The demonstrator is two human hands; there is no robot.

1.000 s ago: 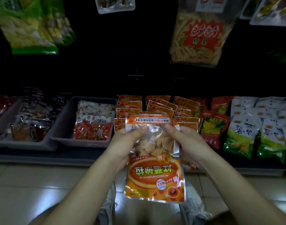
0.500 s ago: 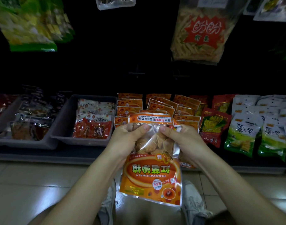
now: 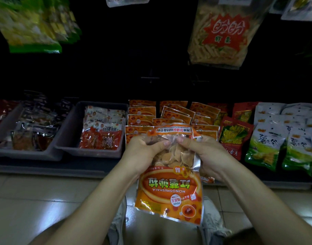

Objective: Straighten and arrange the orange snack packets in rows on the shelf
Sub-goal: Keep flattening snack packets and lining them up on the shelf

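1. 1 orange snack packet [image 3: 169, 191] is held in mid-air just in front of the shelf [image 3: 81, 167], print upside down, with its lower end hanging free.
2. Its clear upper part is bunched between the left hand [image 3: 142, 152] and the right hand [image 3: 204, 156]. Both are curled tightly round it, with thumbs pressed onto the film.
3. Behind it, the shelved orange packets [image 3: 142, 119] are laid in 3 rough columns, the middle ones tilted.
4. Risks are judged as follows: the round snacks inside could be crushed by so tight a squeeze, and the tilted middle packets could be knocked further askew when the packet is set down.
5. A grey tray [image 3: 68, 138] is seen to the left and green bags [image 3: 263, 147] to the right.
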